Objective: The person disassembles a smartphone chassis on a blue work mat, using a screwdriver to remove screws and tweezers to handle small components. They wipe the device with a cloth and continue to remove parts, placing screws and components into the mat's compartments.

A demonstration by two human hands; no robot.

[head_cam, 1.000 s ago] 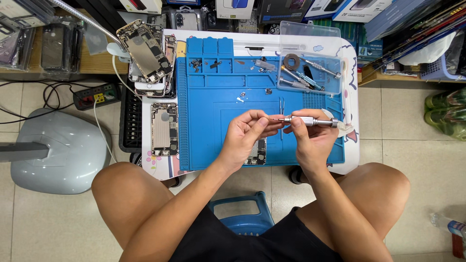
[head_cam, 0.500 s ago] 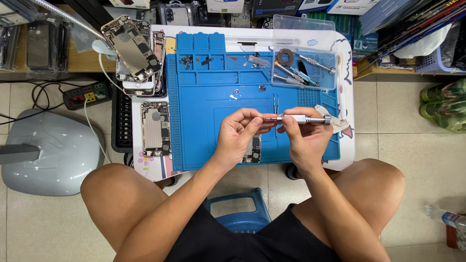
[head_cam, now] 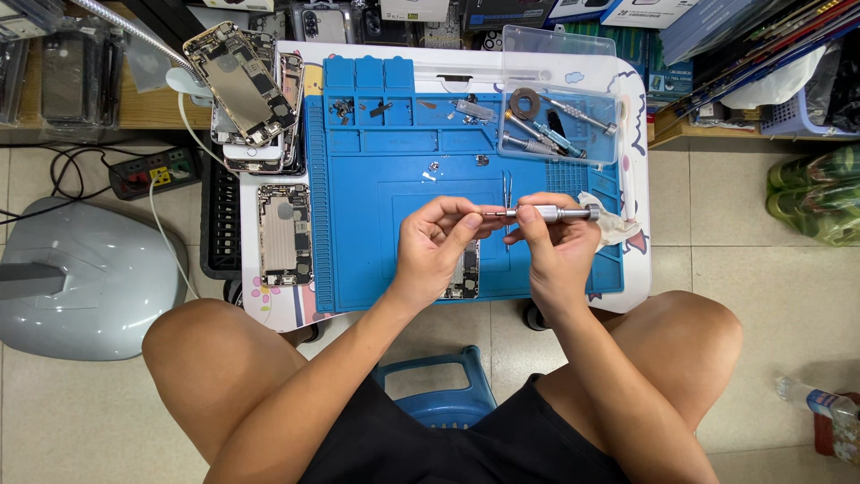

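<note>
Small white table [head_cam: 638,269], ribbed blue rubber mat [head_cam: 385,193], opened phone shells [head_cam: 244,82] stacked alongside. Right hand [head_cam: 557,242] clamped round slim metal screwdriver [head_cam: 548,213], held level above mat; left hand [head_cam: 441,240] pinched at its tip. Risked dropping a tiny screw among scattered parts. Phone board [head_cam: 466,271] half hidden beneath.

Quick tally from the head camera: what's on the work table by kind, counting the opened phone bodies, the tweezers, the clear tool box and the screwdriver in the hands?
Opened phone bodies: 3, namely top of the stack, beside the mat, under the left hand
Tweezers: 1
Clear tool box: 1
Screwdriver: 1
Total: 6
</note>
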